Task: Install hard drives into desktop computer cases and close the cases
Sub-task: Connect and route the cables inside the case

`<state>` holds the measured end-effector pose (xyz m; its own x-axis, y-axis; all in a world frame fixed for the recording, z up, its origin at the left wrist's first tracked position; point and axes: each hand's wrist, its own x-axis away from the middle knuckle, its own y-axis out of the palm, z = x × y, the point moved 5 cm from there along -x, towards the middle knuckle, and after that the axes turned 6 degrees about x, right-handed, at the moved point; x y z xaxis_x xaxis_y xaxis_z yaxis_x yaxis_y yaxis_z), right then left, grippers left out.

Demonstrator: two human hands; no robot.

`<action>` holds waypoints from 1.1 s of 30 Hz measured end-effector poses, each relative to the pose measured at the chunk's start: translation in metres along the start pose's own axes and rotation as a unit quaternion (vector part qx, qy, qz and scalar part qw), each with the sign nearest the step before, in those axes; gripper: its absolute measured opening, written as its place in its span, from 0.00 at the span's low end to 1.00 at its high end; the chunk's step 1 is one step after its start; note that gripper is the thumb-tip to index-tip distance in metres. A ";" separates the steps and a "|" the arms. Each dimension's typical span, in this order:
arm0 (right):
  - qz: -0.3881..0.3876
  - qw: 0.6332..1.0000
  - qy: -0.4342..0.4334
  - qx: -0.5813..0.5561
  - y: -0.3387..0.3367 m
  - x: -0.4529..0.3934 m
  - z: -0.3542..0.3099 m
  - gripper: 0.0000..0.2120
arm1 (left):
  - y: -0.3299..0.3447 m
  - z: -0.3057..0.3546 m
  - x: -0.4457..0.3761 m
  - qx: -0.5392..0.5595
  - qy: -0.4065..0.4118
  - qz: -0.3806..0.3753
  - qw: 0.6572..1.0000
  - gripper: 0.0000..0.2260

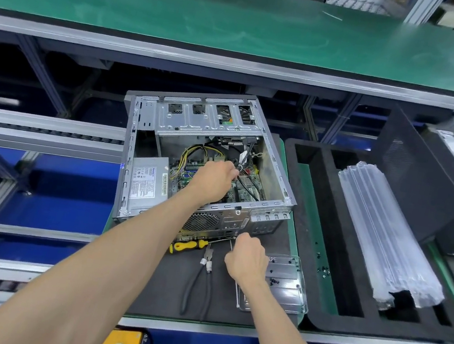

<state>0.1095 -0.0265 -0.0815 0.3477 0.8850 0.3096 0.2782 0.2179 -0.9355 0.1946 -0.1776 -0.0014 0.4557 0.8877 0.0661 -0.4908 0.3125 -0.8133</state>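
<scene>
An open desktop case (276,176) lies on its side on a dark mat, its motherboard, power supply (146,182) and drive cage (204,121) exposed. My left hand (214,178) reaches inside and grips a bundle of black cables (245,180) above the motherboard. My right hand (246,258) hovers over the mat just in front of the case's rear panel, fingers curled; what it pinches, if anything, is hidden. No hard drive shows plainly.
A yellow-handled screwdriver (188,246) and pliers (202,277) lie on the mat in front of the case. A clear screw tray (288,287) sits under my right wrist. A black foam tray (323,245) holds wrapped plastic packs (386,240). A case side panel (418,182) leans at the right.
</scene>
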 end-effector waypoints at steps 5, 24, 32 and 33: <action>-0.014 0.999 -0.028 0.016 0.005 0.001 -0.003 0.05 | -0.001 0.001 0.001 -0.002 -0.001 -0.004 1.000 0.16; -0.213 0.952 -0.125 -0.180 -0.047 0.012 0.000 0.08 | -0.005 0.004 0.006 0.016 -0.007 -0.008 1.000 0.17; -0.090 0.945 -0.104 -0.297 -0.155 -0.010 0.019 0.09 | -0.009 0.004 0.007 0.051 -0.025 -0.012 0.998 0.15; -0.027 0.948 -0.079 -0.308 -0.164 -0.019 0.020 0.10 | -0.010 0.003 0.007 0.055 -0.028 -0.011 0.998 0.15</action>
<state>0.0394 -0.0708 0.0627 0.1936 0.9403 0.2798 0.7782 0.0265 -0.6274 0.2000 -0.1735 0.0092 0.4275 0.8963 0.1180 -0.5604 0.3652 -0.7434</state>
